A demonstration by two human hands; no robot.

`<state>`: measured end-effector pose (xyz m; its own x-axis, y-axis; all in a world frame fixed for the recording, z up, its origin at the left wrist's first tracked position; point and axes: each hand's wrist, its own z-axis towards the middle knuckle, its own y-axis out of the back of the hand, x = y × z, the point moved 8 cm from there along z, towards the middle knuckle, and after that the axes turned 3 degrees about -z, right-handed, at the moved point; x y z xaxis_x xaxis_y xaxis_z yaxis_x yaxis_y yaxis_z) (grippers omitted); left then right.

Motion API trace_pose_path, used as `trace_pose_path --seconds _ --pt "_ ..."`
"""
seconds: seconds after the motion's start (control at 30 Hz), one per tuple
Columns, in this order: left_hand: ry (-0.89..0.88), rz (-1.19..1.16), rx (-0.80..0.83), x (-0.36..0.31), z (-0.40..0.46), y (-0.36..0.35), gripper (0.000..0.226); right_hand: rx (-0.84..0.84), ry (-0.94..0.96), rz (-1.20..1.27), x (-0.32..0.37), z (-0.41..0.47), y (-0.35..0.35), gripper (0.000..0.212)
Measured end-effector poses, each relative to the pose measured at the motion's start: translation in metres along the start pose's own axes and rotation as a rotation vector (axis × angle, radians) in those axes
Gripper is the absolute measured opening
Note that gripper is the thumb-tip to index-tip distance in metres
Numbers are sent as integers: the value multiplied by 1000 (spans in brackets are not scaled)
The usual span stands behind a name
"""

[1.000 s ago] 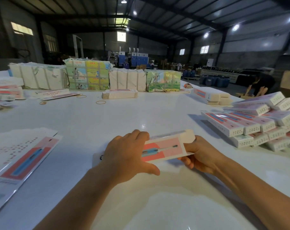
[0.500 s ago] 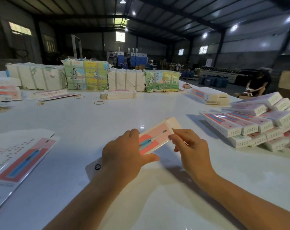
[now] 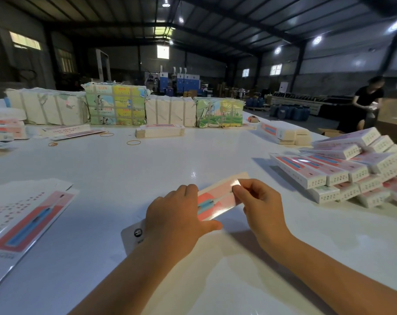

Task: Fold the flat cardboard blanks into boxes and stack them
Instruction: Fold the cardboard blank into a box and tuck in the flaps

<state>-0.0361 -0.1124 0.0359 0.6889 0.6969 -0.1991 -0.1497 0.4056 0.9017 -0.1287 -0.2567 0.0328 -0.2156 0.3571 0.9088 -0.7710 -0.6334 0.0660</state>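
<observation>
Gripping a glossy, long box (image 3: 218, 197), both hands (image 3: 174, 223) (image 3: 261, 208).

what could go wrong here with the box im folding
The right hand pinches only the far end of the box, so the end flap could crease or tear rather than tuck. The left hand covers the near end, whose white flap is untucked. The stack of finished boxes leans unevenly; adding one carelessly might topple it.

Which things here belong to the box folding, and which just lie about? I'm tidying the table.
Job:
- box being folded, held by left hand and right hand
- flat blanks
- stack of folded boxes

Lying about:
- rubber bands
- strapped printed bundles
</observation>
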Motion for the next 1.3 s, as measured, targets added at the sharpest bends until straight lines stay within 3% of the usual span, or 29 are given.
trace_pose_path --seconds 0.2,0.33,0.4,0.47,0.53,0.6,0.67,0.8,0.9,0.97,1.03,1.1,1.2,1.3 --pt "11 3 -2 -3 1 -3 71 15 11 -53 -3 6 -1 20" --pt "54 -65 20 3 2 -2 80 6 272 -353 22 9 3 15" --pt "61 -130 13 6 1 0 80 -83 288 -465 20 13 9 56" --pt "56 -166 9 5 0 1 74 14 -48 -118 -7 19 4 82" --pt "39 -167 22 1 0 -1 75 283 -385 434 -27 7 -26 57" --pt "20 -183 37 -2 0 -5 83 347 -461 565 -29 3 -33 28" --pt "2 -231 45 -5 1 -7 86 259 -276 362 -24 10 -22 16" --pt "-8 -238 35 -1 -1 -6 84 188 248 -365 13 7 -13 35" --pt "-39 -148 13 2 -2 -4 73 293 339 -619 13 0 -21 47" --pt "-52 -102 -25 5 -2 1 69 333 239 -442 9 -1 -22 42" --pt "-68 -92 -70 8 -1 5 68 334 -11 -48 -3 2 -22 45" --pt "-91 -69 -104 9 -1 7 68 355 -188 186 -9 2 -25 43" --pt "-110 -32 -137 9 -2 8 71 352 -159 194 -6 4 -24 33" --pt "-113 -48 -171 9 -2 10 71 356 -109 218 -4 4 -22 43"
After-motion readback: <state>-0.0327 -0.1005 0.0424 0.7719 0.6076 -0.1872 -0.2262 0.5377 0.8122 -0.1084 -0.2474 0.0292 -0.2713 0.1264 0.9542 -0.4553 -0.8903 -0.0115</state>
